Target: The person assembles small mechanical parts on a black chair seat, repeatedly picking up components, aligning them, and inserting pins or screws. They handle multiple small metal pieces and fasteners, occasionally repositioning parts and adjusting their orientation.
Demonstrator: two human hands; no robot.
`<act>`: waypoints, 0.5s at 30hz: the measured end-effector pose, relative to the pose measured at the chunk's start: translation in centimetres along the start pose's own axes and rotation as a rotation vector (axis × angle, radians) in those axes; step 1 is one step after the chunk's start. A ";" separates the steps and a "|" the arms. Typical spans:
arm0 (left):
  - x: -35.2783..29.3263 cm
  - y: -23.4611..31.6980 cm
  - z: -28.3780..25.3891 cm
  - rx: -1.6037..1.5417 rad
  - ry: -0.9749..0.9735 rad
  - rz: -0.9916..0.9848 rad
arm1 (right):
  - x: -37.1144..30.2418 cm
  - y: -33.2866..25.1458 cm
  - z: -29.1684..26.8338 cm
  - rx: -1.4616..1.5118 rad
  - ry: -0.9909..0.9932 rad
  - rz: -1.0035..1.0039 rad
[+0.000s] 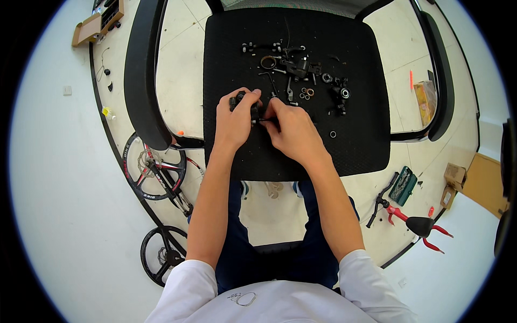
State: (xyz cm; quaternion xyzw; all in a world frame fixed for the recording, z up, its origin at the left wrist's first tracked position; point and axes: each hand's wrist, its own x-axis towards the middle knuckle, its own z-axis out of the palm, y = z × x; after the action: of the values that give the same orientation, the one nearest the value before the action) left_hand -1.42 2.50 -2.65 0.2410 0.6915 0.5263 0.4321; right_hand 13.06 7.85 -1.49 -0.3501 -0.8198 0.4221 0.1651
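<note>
My left hand (233, 119) is closed around a small black bicycle part (254, 110) with shiny metal bits. It is held over the near left of the black chair seat (344, 153), and fingers hide much of it. Close against its lower end, my right hand (293, 128) is pinched. A thin dark piece (264, 119) shows between its fingertips and the part, too covered to name. Just beyond the right fingers is a bent black hex key (270, 83). Past it lie a black bracket assembly (302, 67), a metal ring clamp (267, 62) and several small washers (307, 93).
More black metal parts (340, 96) lie on the seat's right side, with a small ring (333, 134) nearer. Armrests (144, 75) flank the seat. Bicycle wheels (156, 168) are on the floor at left. At right are a green tool case (403, 186) and a red bike frame (397, 213).
</note>
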 end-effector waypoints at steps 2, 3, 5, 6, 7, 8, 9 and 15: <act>0.1 0.0 -0.2 -0.004 -0.002 -0.001 | 0.0 -0.5 -0.4 0.023 -0.058 0.058; 0.1 0.0 -0.2 -0.046 -0.007 -0.003 | 0.1 -0.6 -0.5 0.071 -0.073 0.082; 0.2 0.2 -0.2 -0.129 -0.018 -0.007 | 0.1 -0.7 -0.6 0.167 -0.105 0.129; 0.1 0.4 -0.2 -0.161 -0.024 -0.005 | 0.2 -0.8 -0.7 0.193 -0.108 0.150; 0.1 0.5 -0.2 -0.192 -0.030 -0.004 | 0.3 -1.0 -0.7 0.219 -0.111 0.172; 0.0 0.6 -0.3 -0.223 -0.036 -0.003 | 0.4 -1.1 -0.7 0.245 -0.115 0.193; 0.0 0.7 -0.3 -0.268 -0.038 -0.014 | 0.5 -1.1 -0.7 0.265 -0.102 0.184; -0.1 0.7 -0.6 -0.369 -0.068 -0.047 | 0.5 -1.1 -0.5 0.339 -0.026 0.129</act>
State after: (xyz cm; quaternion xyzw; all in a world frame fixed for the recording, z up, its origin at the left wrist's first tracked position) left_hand -1.98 2.34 -1.89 0.1589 0.5736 0.6256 0.5044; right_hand 12.49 8.02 -0.29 -0.3638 -0.7148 0.5683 0.1838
